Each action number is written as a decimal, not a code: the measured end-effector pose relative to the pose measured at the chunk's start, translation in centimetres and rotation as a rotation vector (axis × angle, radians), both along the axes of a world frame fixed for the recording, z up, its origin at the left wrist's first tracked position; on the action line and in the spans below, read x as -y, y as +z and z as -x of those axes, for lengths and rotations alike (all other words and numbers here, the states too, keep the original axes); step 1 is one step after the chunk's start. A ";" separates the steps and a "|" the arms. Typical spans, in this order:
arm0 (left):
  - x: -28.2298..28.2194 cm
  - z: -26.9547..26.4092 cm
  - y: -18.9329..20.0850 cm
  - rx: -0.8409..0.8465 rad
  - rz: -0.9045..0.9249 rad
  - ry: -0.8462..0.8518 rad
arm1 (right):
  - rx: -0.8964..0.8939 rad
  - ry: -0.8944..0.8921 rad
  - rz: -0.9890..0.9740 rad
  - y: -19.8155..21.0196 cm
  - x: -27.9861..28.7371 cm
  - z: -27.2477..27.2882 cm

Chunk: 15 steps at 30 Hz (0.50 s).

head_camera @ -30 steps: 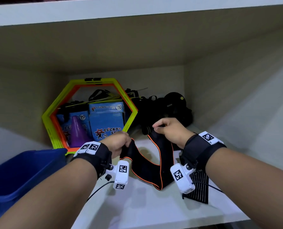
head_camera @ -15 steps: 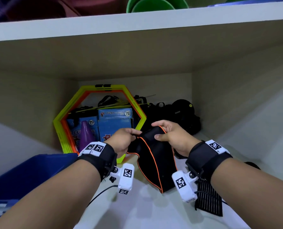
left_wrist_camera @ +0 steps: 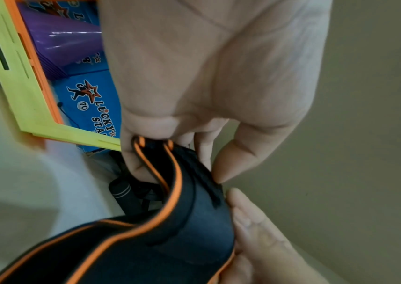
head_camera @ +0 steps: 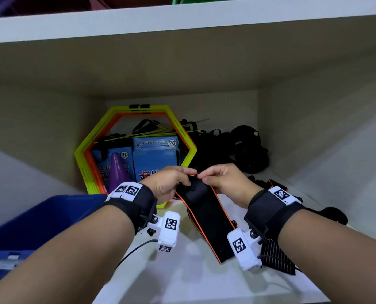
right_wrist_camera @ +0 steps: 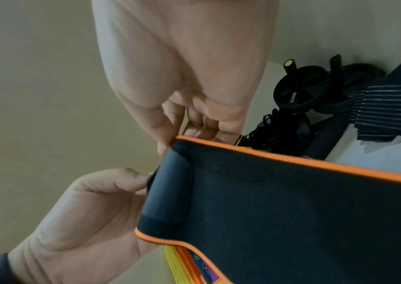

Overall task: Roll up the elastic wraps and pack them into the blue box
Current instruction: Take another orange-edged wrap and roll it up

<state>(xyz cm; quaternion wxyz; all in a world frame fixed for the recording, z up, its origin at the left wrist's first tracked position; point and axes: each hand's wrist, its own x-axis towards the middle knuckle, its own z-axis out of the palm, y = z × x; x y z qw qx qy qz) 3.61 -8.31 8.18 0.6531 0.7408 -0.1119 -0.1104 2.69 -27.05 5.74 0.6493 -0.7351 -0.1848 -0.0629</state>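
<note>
A black elastic wrap with orange trim (head_camera: 209, 218) hangs from both hands over the white shelf (head_camera: 182, 279). My left hand (head_camera: 171, 183) pinches its top end, where the strip is folded over (left_wrist_camera: 170, 173). My right hand (head_camera: 222, 181) pinches the same top edge (right_wrist_camera: 194, 140) just beside the left. The lower end of the wrap trails onto the shelf. A striped black wrap (head_camera: 277, 257) lies flat under my right wrist. The blue box (head_camera: 38, 220) stands at the lower left, its inside hidden.
A yellow and orange hexagon ring (head_camera: 136, 148) leans at the back with blue cartons (head_camera: 155, 154) and a purple cone (head_camera: 118, 172) behind it. Black wheel rollers and straps (head_camera: 244, 148) crowd the back right corner. The shelf above (head_camera: 182, 23) hangs low overhead.
Both hands have lifted the wrap's top end and come together until their fingertips almost meet. The wrap now hangs narrower and straighter than before.
</note>
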 end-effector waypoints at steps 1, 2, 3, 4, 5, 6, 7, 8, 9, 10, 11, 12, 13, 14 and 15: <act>0.0 0.2 0.2 0.000 -0.012 -0.013 | 0.014 -0.016 -0.022 0.0 -0.1 0.1; 0.1 0.4 0.3 0.002 -0.021 -0.028 | 0.030 -0.046 -0.043 0.0 -0.2 0.2; 0.2 0.6 0.5 0.007 -0.026 -0.038 | 0.046 -0.083 -0.059 0.1 -0.3 0.2; 0.2 0.8 0.6 0.012 -0.027 -0.047 | 0.066 -0.115 -0.060 0.1 -0.3 0.1; 0.2 0.9 0.8 0.021 -0.029 -0.054 | 0.088 -0.143 -0.044 0.1 -0.3 0.0; 0.2 1.0 0.8 0.027 -0.026 -0.061 | 0.110 -0.164 -0.023 0.0 -0.3 -0.1; 0.1 1.0 0.7 0.032 -0.017 -0.068 | 0.130 -0.184 -0.005 0.0 -0.2 -0.1; 0.1 0.9 0.6 0.033 -0.004 -0.068 | 0.149 -0.204 0.009 -0.1 -0.2 -0.2; 0.0 1.0 0.6 0.036 0.004 -0.067 | 0.169 -0.230 0.028 -0.2 -0.3 -0.3; 0.1 1.0 0.6 0.038 0.007 -0.060 | 0.192 -0.258 0.049 -0.4 -0.3 -0.3; 0.1 1.1 0.6 0.042 0.005 -0.053 | 0.217 -0.285 0.069 -0.5 -0.5 -0.3; 0.1 1.1 0.6 0.046 0.003 -0.055 | 0.244 -0.311 0.084 -0.6 -0.6 -0.4; 0.1 1.2 0.6 0.051 -0.003 -0.063 | 0.268 -0.334 0.098 -0.7 -0.7 -0.4; 0.2 1.4 0.7 0.055 -0.015 -0.072 | 0.285 -0.355 0.114 -0.8 -0.8 -0.4; 0.2 1.6 0.8 0.062 -0.035 -0.082 | 0.296 -0.373 0.133 -0.9 -0.9 -0.4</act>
